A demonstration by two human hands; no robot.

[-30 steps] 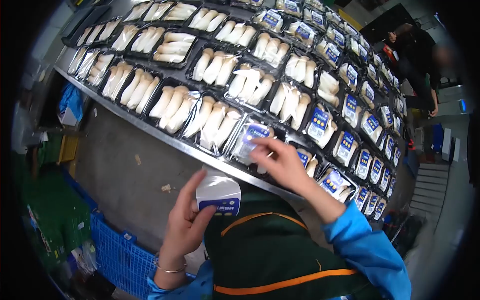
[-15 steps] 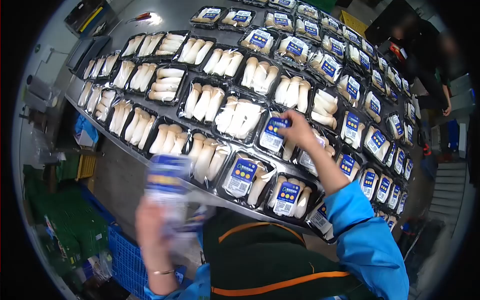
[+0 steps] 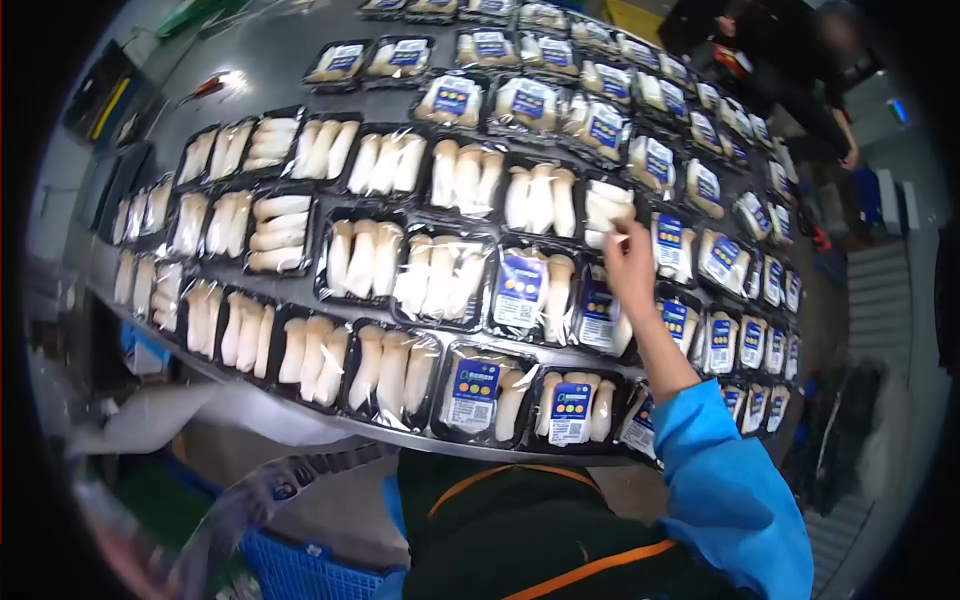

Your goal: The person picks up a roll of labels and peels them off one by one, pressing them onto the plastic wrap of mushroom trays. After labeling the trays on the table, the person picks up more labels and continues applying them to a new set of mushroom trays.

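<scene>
My right hand (image 3: 630, 265) is over the trays with its fingers bent together, at the near edge of an unlabelled tray of king oyster mushrooms (image 3: 606, 205). What its fingertips hold, if anything, cannot be made out. Below the wrist lies a labelled mushroom tray (image 3: 598, 312); left of it another tray bears a blue and white label (image 3: 520, 288). At the lower left edge my left hand (image 3: 125, 545) is heavily blurred, seemingly closed on a strip of labels (image 3: 275, 482) that trails from it. A pale blurred band (image 3: 215, 408) stretches along the table's front edge.
Several rows of wrapped mushroom trays cover the metal table (image 3: 290, 50); those on the left have no label, those right and back do. A red-handled tool (image 3: 208, 87) lies far left. A blue crate (image 3: 310, 568) stands below. Another person (image 3: 800, 90) is at back right.
My right hand has left the tray that now shows its label and moved right to an unlabelled one. My left hand has swung down and left, its label strip stretched out. The view has shifted.
</scene>
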